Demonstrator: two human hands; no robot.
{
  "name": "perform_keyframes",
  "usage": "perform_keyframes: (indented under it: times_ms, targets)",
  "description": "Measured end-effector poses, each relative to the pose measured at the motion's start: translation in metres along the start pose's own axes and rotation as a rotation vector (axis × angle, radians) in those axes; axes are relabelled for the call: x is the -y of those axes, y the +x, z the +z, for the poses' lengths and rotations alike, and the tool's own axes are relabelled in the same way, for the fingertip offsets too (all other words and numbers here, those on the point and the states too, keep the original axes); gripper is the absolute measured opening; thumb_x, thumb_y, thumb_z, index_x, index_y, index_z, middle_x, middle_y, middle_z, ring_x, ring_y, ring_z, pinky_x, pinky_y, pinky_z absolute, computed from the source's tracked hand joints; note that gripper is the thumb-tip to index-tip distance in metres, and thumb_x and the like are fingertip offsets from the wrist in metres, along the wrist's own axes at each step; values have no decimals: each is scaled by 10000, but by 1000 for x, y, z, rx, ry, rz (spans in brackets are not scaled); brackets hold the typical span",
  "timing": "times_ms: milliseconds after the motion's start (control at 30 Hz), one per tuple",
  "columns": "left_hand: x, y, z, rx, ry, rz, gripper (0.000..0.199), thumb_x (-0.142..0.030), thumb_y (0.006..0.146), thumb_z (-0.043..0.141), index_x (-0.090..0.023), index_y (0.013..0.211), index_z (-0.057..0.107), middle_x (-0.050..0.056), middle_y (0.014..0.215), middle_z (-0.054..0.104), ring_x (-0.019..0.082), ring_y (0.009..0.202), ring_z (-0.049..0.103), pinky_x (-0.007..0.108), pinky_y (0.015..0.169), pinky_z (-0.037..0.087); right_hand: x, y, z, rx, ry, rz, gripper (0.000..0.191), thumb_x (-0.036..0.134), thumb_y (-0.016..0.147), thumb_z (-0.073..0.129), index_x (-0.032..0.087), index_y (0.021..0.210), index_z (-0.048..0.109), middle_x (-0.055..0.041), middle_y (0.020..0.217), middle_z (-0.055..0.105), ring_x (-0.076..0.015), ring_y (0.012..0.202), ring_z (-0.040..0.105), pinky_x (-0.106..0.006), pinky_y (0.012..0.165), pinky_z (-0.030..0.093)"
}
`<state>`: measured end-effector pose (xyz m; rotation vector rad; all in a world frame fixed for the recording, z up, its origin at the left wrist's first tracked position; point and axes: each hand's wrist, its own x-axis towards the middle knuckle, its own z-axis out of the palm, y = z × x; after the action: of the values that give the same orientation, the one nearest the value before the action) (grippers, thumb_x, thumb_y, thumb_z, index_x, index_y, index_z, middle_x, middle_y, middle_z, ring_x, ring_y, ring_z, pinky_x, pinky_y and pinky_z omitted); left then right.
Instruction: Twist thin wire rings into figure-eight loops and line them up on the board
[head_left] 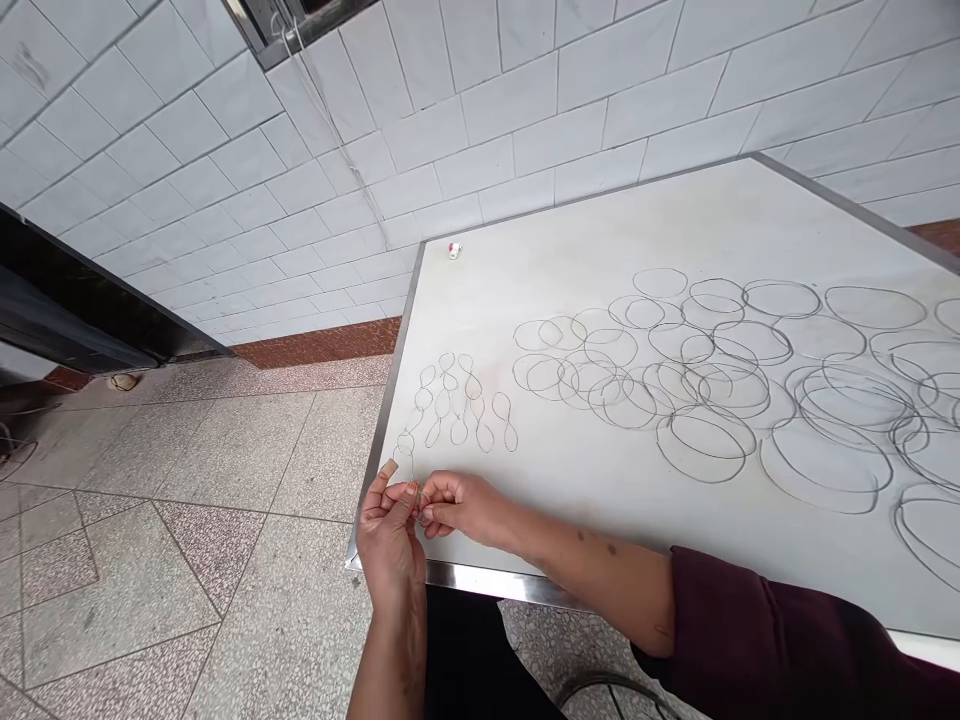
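Over the near left corner of the table my left hand (391, 528) pinches a thin wire loop (412, 462), which rises above its fingers. My right hand (454, 503) meets it from the right, fingertips pressed together on the same wire; the exact grip is too small to make out. Just beyond my hands lie several small wire figure-eights (480, 385), twisted narrow at the middle. To the right, many larger round wire rings (709, 445) are spread flat, overlapping one another.
The white table (570, 250) has a metal edge and stands against a tiled wall (510, 120). A small white and red object (454, 251) sits at its far left corner. Speckled floor (247, 500) lies to the left, and a round metal frame (615, 690) shows below the table.
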<state>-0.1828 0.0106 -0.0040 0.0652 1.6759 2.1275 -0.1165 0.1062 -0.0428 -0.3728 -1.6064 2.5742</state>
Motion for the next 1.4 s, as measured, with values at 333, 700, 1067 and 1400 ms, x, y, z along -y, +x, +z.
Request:
perform_keyframes:
  times_ms: [333, 700, 1067, 1400]
  targets:
    - [-4, 31, -7, 141, 597, 96, 681, -248, 679, 750, -153, 1298, 484, -14, 714, 687, 136, 586, 571, 293, 658, 447, 13, -2, -19, -217, -515, -5, 206, 341, 923, 571, 207, 1074, 534, -3, 853, 646, -118, 608, 628, -238, 525, 466]
    - [-4, 37, -5, 185, 857, 303, 505, -225, 664, 704, -222, 1168, 656, -10, 700, 705, 206, 664, 645, 351, 728, 470, 2, 9, -26, -286, -1312, -426, 260, 101, 917, 555, 222, 1132, 636, -73, 1028, 603, -210, 952, 571, -336, 792, 506]
    - [3, 31, -14, 186, 935, 338, 511, -286, 761, 660, -217, 1265, 612, 13, 780, 713, 204, 712, 644, 375, 759, 493, -7, 15, -31, -282, -1314, -445, 225, 159, 944, 538, 204, 1122, 668, -86, 1084, 604, -206, 943, 559, -354, 803, 531]
    - [17, 28, -18, 66, 832, 433, 400, -270, 729, 718, -267, 1128, 716, 76, 959, 686, 253, 859, 615, 446, 873, 467, -11, 17, -32, -278, -1327, -436, 219, 192, 947, 543, 208, 1122, 674, -88, 1095, 607, -211, 941, 569, -364, 819, 526]
